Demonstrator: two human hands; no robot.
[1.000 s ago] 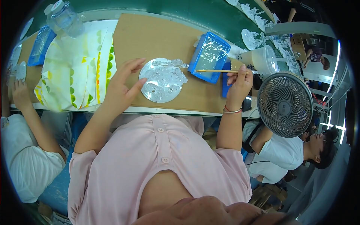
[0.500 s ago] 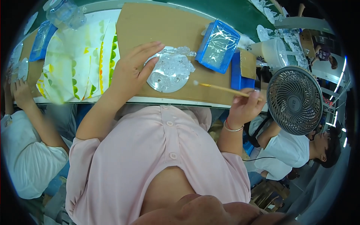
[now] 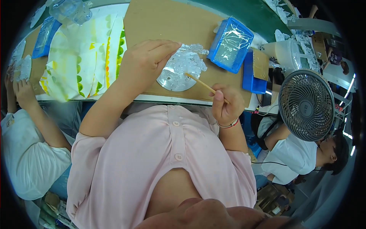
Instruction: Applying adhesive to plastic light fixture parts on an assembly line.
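tabletop [image 3: 183, 100]: it is stretching across in front of the person, its pale near edge showing past the cardboard.
neighbour [image 3: 36, 160]: someone in a white top is sitting at the person's left, one hand reaching toward clear parts.
cardboard sheet [image 3: 160, 23]: it is covering the middle of the tabletop.
patterned sheet [image 3: 82, 57]: it is lying left of the clear disc, white with green and yellow shapes.
fan [image 3: 307, 105]: round and dark, it is standing at the right.
blue tray [image 3: 221, 64]: it is sitting just right of the disc, shiny film glinting inside its rim.
clear disc [image 3: 173, 84]: it is resting on the cardboard in front of the person, carrying clear moulded pieces [image 3: 185, 63].
left grip [image 3: 148, 55]: it is curving over the disc's left side; whether it is grasping anything, one cannot tell.
right grip [image 3: 228, 101]: it is pinching the brush between thumb and fingers.
thin brush [image 3: 202, 84]: it is slanting up and leftward, its tip meeting or hovering over the pieces.
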